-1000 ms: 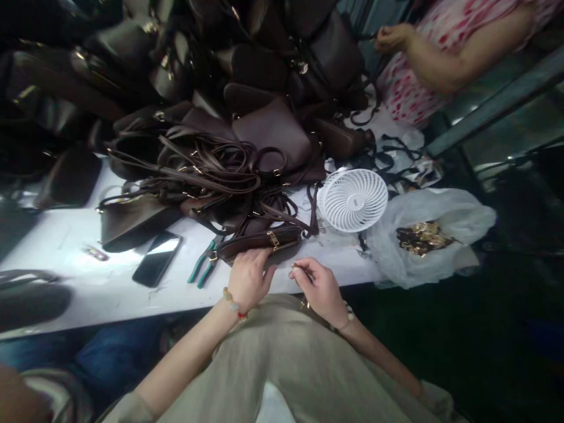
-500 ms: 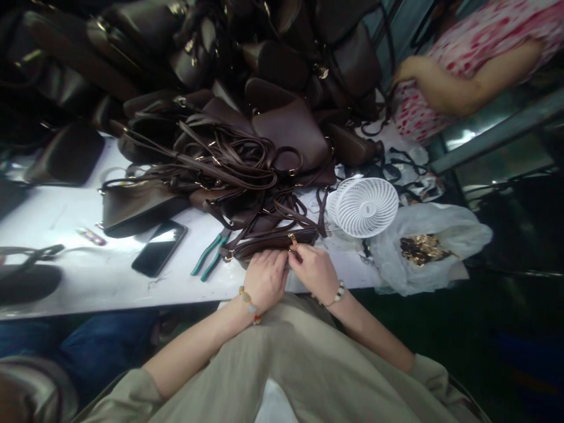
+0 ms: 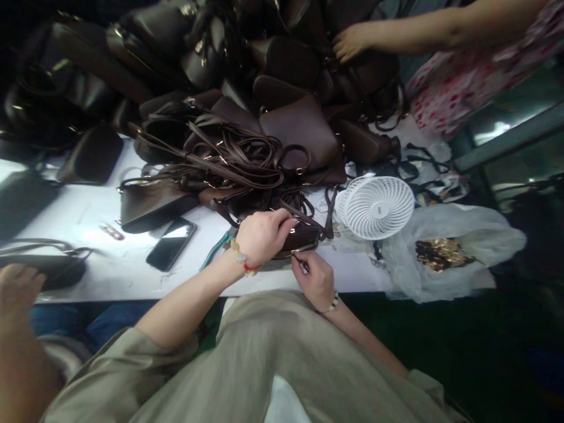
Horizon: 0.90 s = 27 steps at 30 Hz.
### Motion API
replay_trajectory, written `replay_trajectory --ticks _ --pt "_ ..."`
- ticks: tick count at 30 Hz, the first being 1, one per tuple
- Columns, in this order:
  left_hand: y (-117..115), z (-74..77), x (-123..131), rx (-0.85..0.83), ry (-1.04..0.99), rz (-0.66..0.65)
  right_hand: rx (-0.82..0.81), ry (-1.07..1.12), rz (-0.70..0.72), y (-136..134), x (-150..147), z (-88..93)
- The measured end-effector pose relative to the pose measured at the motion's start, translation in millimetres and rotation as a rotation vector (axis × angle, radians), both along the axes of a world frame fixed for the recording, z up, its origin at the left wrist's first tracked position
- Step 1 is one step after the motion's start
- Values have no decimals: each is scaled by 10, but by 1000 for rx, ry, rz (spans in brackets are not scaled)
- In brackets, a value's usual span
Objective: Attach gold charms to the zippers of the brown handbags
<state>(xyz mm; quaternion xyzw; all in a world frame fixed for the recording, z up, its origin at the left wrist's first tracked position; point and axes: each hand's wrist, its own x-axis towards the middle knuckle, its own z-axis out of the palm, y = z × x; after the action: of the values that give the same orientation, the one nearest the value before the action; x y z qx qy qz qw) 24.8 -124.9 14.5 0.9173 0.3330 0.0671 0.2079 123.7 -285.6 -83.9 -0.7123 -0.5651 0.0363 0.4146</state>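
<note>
Brown heaped bags (image 3: 299, 126) and loose straps (image 3: 238, 155) are crowding the small bag (image 3: 304, 236) near the front edge of the table (image 3: 352, 276), risk being a strap catching and twisting it. Left hand (image 3: 264, 235) is curling over it, grip too hidden to tell; right hand (image 3: 314, 276) is pinching its near edge. White fan (image 3: 378, 208) is blocking the right side; phone (image 3: 171, 244) and pliers (image 3: 214, 251) are lying left.

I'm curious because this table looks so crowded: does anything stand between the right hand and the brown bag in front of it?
Nothing visible does: the right hand is at the near edge of the brown bag. The white fan is off to the right.
</note>
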Motion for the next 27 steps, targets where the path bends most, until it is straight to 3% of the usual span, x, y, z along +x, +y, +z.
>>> replay_trajectory --ticks 2,4,7,8,11,13,15,18,21,23,25,27 --pt "177 10 -158 53 1 183 35 11 -6 0 4 -8" --pt "317 -72 -506 172 0 369 63 30 -5 -2 8 -15" --pt "312 -396 -1160 241 126 585 82 63 3 8 19 -20" --pt "250 -544 -1339 184 183 585 81 72 5 16 22 -20" --pt "21 -976 -1574 62 263 362 79 85 5 39 22 -12" --pt "-58 -1155 -1486 38 308 291 83 82 1 45 12 -2" --pt "-36 -1213 -1322 -4 356 341 86 81 -4 40 -4 7" --pt "92 -1144 -1243 -152 376 487 93 87 -17 25 -27 13" --pt "126 -955 -1568 -285 380 566 120 94 -29 21 -40 6" --pt "37 -742 -1919 -448 297 587 137 102 -29 27 -40 -4" --pt "-116 -463 -2216 -780 48 621 148 118 -21 33 -35 -14" --pt "-282 -171 -2327 -987 -43 586 157 137 -13 34 -29 -24"
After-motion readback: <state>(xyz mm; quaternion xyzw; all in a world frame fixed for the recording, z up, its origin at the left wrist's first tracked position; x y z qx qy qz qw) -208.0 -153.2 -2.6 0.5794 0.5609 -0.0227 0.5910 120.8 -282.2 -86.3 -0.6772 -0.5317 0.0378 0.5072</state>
